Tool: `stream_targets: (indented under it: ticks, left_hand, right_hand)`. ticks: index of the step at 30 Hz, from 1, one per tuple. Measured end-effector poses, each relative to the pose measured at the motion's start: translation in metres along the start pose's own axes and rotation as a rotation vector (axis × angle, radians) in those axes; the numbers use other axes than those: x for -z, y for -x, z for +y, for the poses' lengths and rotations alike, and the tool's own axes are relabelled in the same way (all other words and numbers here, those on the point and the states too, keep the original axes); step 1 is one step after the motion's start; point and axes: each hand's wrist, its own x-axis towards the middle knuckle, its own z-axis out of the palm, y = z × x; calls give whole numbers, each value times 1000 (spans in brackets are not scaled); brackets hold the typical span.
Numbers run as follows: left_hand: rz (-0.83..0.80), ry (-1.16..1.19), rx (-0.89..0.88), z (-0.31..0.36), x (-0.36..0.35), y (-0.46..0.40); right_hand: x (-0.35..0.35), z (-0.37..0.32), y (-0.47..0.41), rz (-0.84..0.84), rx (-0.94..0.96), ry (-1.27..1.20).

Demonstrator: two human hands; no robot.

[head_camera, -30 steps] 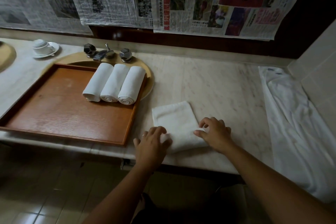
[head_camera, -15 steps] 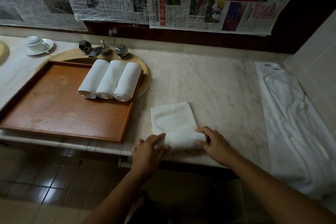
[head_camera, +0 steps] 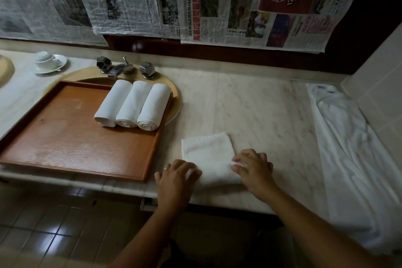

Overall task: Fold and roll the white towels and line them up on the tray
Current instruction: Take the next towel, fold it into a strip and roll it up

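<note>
A pale marble worktop (head_camera: pixel 250 106) runs along a dark wall. Newspaper sheets (head_camera: pixel 134 0) hang over the wall, the right ones printed in colour. A yellowish basin (head_camera: pixel 174 91) is set into the worktop, with a metal tap (head_camera: pixel 118 68) between two faceted knobs. A white cup (head_camera: pixel 44 60) stands on a saucer at far left. Light tiles (head_camera: pixel 382 85) cover the right wall. The floor (head_camera: pixel 43 230) has dark, glossy tiles. The light is dim.
</note>
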Motion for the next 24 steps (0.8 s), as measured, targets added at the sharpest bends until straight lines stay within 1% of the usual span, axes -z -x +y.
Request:
stream_targets:
  ticks: [1, 3, 4, 6, 8, 12, 14, 16, 18, 19, 21, 22, 24]
  left_hand:
    - [9, -21, -44, -1, -2, 3]
    - [12, -75, -134, -5, -3, 9]
    - [-10, -88, -166, -8, -3, 14]
    - [-86, -73, -184, -15, -5, 25]
    - [-147, 15, -151, -19, -3, 32]
    - [-207, 291, -9, -20, -4, 28]
    - [-218, 358, 47, -22, -6, 22]
    - [-240, 396, 86, -21, -6, 13]
    - [-267, 446, 123, -20, -4, 3]
    - [-282, 435, 140, -17, 0, -2]
    - [-280, 342, 163, -12, 7, -9]
    - [-233, 277, 166, -11, 8, -10]
    - [-80, 159, 118, -7, 9, -8]
  right_hand:
    - [-3, 0, 6, 52, 61, 20]
    - [-11, 10, 16, 73, 144, 18]
    - [-12, 15, 21, 62, 172, 3]
    - [-10, 21, 30, -25, 184, -32]
    - [-9, 23, 38, -119, 148, -97]
    - [-6, 22, 36, -176, -49, -340]
    - [-3, 20, 30, -208, -54, -429]
    - [1, 16, 20, -226, -60, -463]
    - [3, 14, 10, -232, -105, -450]
    - [3, 13, 5, -244, -130, -434]
    - [4, 11, -4, -258, -172, -399]
    - [4, 9, -7, -248, -187, -349]
    - [5, 2, -10, -187, -183, -180]
